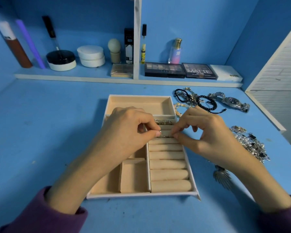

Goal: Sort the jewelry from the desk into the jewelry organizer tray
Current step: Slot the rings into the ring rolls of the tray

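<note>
While both hands meet over the ring rolls, the tray [141,195] sits mid-worktop [49,132], long side running near to far. Left hand [129,132]: thumb and forefinger pinching a small silver ring [160,133], held right at the slot between two padded rolls in the far part of the right-hand column; other fingers curled under. Right hand [207,132]: thumb and forefinger tips drawn close together against the same roll, just right of the ring, remaining fingers curled; cannot tell whether it grips the roll or only presses it. A few rings [163,122] already seated in the farthest slots, just beyond the fingertips. Near rolls bare. Left column of the tray has open square compartments; a wide compartment spans the far end. Loose jewelry lies on the worktop right of the tray: black cord bracelets [193,100] tangled with metal pieces at far right, a silver watch [232,100] just beyond them, a pale bead bracelet [178,108] touching the tray's far right corner, a heap of silver chains [249,142] behind the right wrist, and a wing-shaped pendant [223,176] nearer. Purple sleeves at both wrists. Shelf [91,76] along the far wall carries jars, tubes and makeup palettes [165,69].
</note>
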Motion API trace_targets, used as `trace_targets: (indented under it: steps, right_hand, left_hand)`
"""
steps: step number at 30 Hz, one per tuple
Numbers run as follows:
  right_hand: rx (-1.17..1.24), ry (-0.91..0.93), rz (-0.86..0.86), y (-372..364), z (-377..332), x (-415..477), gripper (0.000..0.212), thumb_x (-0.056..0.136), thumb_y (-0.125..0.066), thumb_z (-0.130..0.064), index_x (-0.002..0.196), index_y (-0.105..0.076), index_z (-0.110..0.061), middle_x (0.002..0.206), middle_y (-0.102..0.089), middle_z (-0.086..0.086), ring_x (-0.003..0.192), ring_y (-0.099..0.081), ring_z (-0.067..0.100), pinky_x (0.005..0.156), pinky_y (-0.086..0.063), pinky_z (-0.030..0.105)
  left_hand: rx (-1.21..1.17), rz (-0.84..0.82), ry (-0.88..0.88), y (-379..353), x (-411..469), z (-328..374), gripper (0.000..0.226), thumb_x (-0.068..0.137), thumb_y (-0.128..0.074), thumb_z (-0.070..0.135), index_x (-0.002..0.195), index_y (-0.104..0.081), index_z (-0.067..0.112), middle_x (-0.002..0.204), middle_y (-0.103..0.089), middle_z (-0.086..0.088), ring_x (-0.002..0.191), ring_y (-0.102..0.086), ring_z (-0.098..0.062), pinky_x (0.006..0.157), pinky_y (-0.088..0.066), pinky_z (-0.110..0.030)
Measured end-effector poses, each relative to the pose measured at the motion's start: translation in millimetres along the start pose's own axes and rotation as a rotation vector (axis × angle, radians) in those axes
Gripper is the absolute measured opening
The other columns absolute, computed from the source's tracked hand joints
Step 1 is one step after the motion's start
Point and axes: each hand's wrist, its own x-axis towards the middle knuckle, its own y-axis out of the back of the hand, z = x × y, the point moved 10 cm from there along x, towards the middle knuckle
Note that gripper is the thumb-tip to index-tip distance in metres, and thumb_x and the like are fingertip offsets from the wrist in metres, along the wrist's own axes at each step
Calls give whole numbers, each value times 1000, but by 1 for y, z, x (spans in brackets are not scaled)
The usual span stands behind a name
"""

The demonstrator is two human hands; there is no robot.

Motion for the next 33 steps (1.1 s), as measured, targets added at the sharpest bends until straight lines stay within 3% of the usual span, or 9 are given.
trace_targets:
  steps: [8,15,19,23,27,33]
  right_hand:
    - [7,-23,-12,-3,4,0,11,73,-63,-19,77,-73,-19,77,-58,-2,76,-51,6,67,-33,7]
    - [4,-24,-16,-3,4,0,10,73,-63,-20,77,-73,-20,77,-58,-2,76,-51,6,67,-33,7]
    - [-4,-20,-21,-3,4,0,10,74,-63,-20,77,-73,-20,78,-58,-1,76,-51,7,67,-33,7]
    - [-9,-21,-22,-3,4,0,11,74,-63,-21,78,-73,-20,77,-58,-2,76,-51,6,67,-33,6]
    - [-6,-23,-23,-3,4,0,10,74,-63,-21,78,-72,-20,78,-57,-4,76,-50,5,67,-33,6]
    - [2,-23,-20,-3,3,-1,11,74,-63,-21,78,-73,-19,78,-57,-4,76,-50,5,67,-34,6]
  left_hand:
    - [31,-2,-34,-2,-2,2,4,68,-77,27,69,-74,28,61,-59,13,63,-49,-3,59,-44,-29]
    - [31,-95,-121,-11,-4,11,7,69,-69,33,68,-72,28,62,-63,12,68,-53,-5,64,-50,-32]
    - [67,-135,-94,-12,-5,5,16,71,-60,39,77,-74,34,67,-65,17,72,-52,-1,69,-50,-33]
    - [64,-128,-98,-8,-6,7,20,71,-61,37,89,-69,40,62,-58,22,71,-50,-2,64,-49,-29]
    - [99,-145,-122,-10,-7,8,15,72,-59,37,78,-72,35,69,-64,19,76,-51,-1,68,-49,-29]
    - [112,-141,-125,-14,-7,7,9,75,-65,31,77,-73,33,73,-60,19,80,-48,0,71,-49,-33]
